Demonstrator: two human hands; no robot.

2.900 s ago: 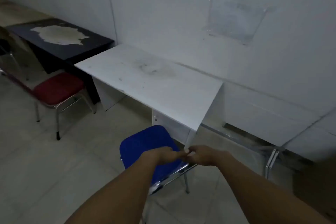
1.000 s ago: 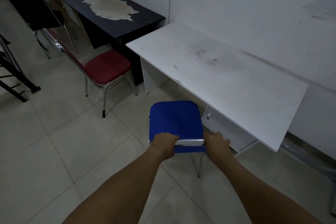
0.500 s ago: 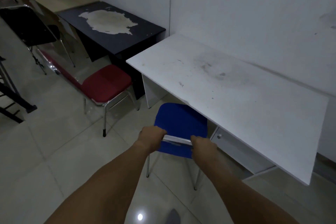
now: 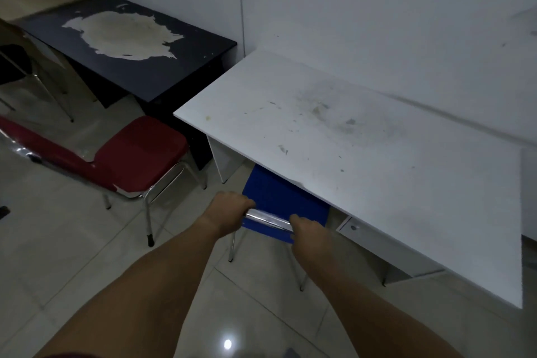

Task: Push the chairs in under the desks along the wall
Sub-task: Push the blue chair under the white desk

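Blue chair [image 4: 279, 197] now partly under white table [image 4: 363, 160]: half a second ago whole seat lay clear of the table edge, now far half of seat hidden beneath it. A second ago stood well out on the floor. So push on this chair well along, likely close to done; back legs and backrest not yet under. Left hand [image 4: 229, 209] wrapped on chrome top rail [image 4: 268, 216] at its left end, fingers [image 4: 247, 202] curled over the far side, holding the rail. Right hand [image 4: 309, 229] clamped on the rail's right end, fingers curled down and mostly hidden, holding too. Seat lies just beyond the fingers, running away and down under the table lip; rail bare between the two hands. Table edge just past and right of right-hand fingers, near but apart. Drawer unit [image 4: 366, 229] under the table right of right-hand fingers, close to seat corner; judged a snag risk if chair drifts right. Red chair [image 4: 136, 151] well left of left-hand fingers, pulled out and angled beside the black table [image 4: 139, 49], not yet pushed in, so task judged only partly done. Dark chair [image 4: 14, 64] at far left edge, also out, only partly in view. Next judged: short straight shove until backrest nears table edge, then let go and move left to red chair.
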